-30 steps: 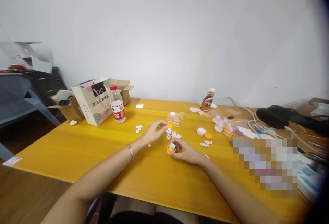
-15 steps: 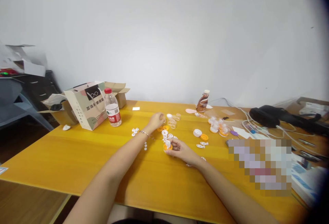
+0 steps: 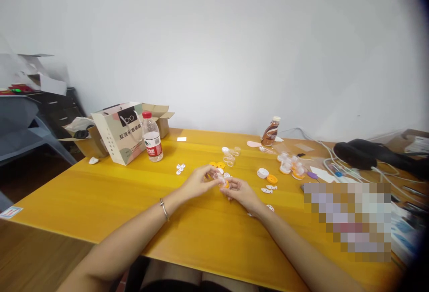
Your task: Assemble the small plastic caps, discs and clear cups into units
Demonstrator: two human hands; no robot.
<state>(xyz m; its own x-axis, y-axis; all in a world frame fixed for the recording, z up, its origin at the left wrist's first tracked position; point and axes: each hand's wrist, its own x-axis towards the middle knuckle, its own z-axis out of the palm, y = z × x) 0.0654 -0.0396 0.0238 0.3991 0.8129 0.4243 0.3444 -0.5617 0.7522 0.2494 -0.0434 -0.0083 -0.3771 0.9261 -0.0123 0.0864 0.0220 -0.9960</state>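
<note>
My left hand is closed, its fingers pinching a clear plastic cover. Opposite it, my right hand grips a round orange base. The cover and base meet between the fingertips above the table; whether they are joined is hidden. Just behind the hands lie orange rings and small white cut-out pieces. Farther back are several clear covers. To the left sit several small white discs.
A red-capped water bottle and paper bag stand left. On the right are a white ring, an orange ring, clustered clear-topped pieces, a brown drink bottle and cables.
My left hand has come back from the clear covers towards me, with one in its fingers, and met the orange base in my right hand. The view has shifted slightly left.
</note>
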